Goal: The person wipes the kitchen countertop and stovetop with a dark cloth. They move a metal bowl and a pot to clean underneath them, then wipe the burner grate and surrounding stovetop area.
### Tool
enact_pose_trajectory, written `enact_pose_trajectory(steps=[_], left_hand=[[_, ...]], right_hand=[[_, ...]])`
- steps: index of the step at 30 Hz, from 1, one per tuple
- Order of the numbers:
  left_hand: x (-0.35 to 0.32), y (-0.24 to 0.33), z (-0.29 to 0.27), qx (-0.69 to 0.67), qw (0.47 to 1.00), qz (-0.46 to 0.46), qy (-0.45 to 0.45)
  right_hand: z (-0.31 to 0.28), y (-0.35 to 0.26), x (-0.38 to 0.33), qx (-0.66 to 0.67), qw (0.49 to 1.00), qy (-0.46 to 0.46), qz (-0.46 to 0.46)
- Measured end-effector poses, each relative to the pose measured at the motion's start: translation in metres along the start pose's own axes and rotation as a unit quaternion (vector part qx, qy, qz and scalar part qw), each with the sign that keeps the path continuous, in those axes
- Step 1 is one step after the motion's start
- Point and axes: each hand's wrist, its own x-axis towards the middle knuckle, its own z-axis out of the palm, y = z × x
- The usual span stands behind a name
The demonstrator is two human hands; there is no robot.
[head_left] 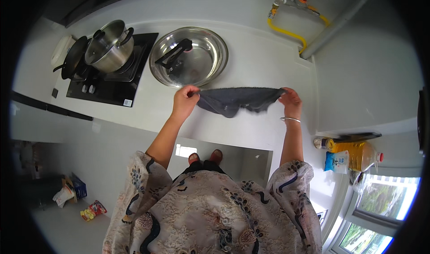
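Note:
A dark grey cloth [235, 100] is stretched above the white countertop [264, 57], its lower edge sagging and slightly blurred. My left hand [185, 102] pinches one corner, close to the front rim of a wide steel basin [208, 52]. At the opposite corner, my right hand [291, 102] pinches the cloth too; a bangle circles that wrist. Inside the basin lies a black-handled thing [172, 54] whose kind I cannot make out, along with what looks like a glass lid.
Left of the basin, a lidded steel pot [109, 52] and a dark pan [74, 59] stand on a black gas stove [121, 88]. A yellow oil bottle [358, 155], a blue-white packet [337, 161] and a jar [324, 144] stand at right. A yellow gas hose [286, 34] runs along the back wall.

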Motion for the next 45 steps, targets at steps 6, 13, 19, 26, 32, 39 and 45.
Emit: enact_pose_trajectory(steps=[6, 13, 19, 26, 32, 39, 45], left_hand=[[0.008, 0.060, -0.009, 0.056, 0.982, 0.181, -0.020], [-0.052, -0.020, -0.042, 0.050, 0.982, 0.012, -0.183], [-0.079, -0.051, -0.053, 0.159, 0.960, 0.122, -0.198], [-0.074, 0.000, -0.071, -0.011, 0.983, 0.059, -0.175], [-0.032, 0.042, -0.061, -0.134, 0.978, -0.005, -0.157], [-0.018, 0.014, -0.031, 0.233, 0.952, 0.196, -0.032], [-0.041, 0.011, -0.039, 0.087, 0.987, 0.135, -0.005]], right_hand=[[-0.013, -0.037, -0.044, -0.042, 0.997, 0.059, -0.035], [-0.045, 0.047, -0.141, -0.126, 0.979, 0.093, 0.133], [-0.048, 0.062, -0.178, -0.198, 0.964, 0.059, 0.167], [-0.045, -0.011, -0.183, -0.062, 0.996, -0.004, 0.068], [-0.037, -0.038, -0.140, 0.030, 0.997, 0.031, 0.069], [-0.024, -0.015, -0.093, -0.141, 0.987, 0.052, 0.048], [-0.053, 0.008, -0.119, 0.027, 0.999, -0.011, 0.043]])
